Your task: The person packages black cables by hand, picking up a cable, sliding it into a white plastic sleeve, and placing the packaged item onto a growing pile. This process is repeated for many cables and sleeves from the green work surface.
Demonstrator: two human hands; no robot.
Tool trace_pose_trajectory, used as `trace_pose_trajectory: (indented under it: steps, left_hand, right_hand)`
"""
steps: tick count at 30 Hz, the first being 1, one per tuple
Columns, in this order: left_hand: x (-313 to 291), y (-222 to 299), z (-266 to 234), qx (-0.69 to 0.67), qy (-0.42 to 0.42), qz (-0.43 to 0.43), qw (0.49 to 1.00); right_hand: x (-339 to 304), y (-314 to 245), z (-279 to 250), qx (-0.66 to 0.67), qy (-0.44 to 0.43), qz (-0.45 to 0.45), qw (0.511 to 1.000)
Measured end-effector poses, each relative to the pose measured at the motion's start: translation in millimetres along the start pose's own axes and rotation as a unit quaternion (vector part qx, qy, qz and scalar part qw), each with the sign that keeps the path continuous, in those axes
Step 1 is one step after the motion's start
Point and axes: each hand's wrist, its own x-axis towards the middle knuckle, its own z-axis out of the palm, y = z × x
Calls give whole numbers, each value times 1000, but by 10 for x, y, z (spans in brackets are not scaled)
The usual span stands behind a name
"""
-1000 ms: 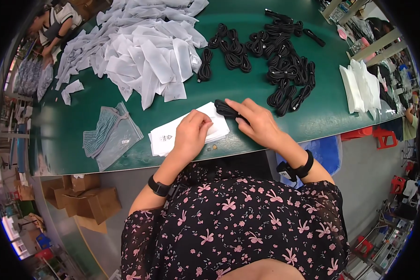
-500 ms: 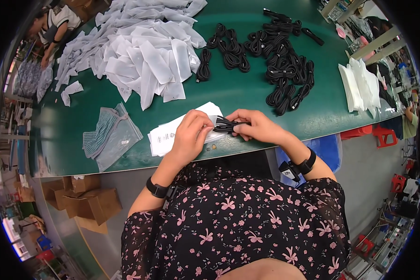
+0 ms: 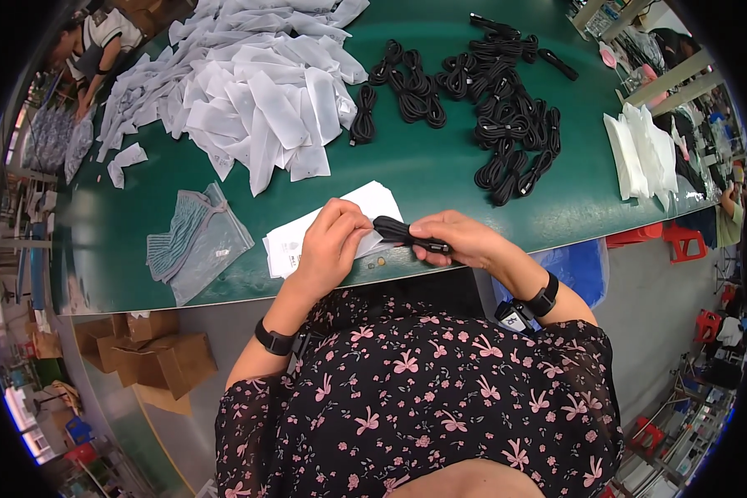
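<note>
My right hand (image 3: 456,238) grips a bundled black cable (image 3: 394,231) near its plug end, which shows below the fingers. The cable's other end points left, close to my left fingertips. My left hand (image 3: 334,243) is closed in a pinch on a thin whitish piece (image 3: 371,242); whether this is paper or a bag I cannot tell. Beneath my left hand lies a stack of white printed slips (image 3: 373,198) near the table's front edge. A large heap of frosted white pouches (image 3: 266,108) covers the far left, and more coiled black cables (image 3: 502,124) lie at the far right.
Left of the slips, a striped cloth mask (image 3: 178,232) lies with a clear bag (image 3: 212,257) on the green table (image 3: 440,166). White plastic bags (image 3: 639,158) rest at the right edge. Cardboard boxes (image 3: 162,361) and a blue bin (image 3: 585,274) stand below. Another person (image 3: 100,50) works at far left.
My right hand has turned the cable so its plug end tilts down to the right. My left hand has shifted slightly left, and the cable's left end stands more clear of its fingers.
</note>
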Motion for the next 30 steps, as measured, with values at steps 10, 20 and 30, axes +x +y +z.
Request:
trace_pose_trajectory:
  steps: [10,20,30]
  left_hand:
    - [34,48,-70,19,-27,45,998]
    - [-53,-35,-70,75,-14,-19,997]
    - [-119,-52,-34,17,24,-92,995]
  right_hand:
    - [-137,-93,168,-116,48,-21,992]
    - [-22,119,211,-177,85,-117,974]
    - [22,78,183,-45,65,-51,996]
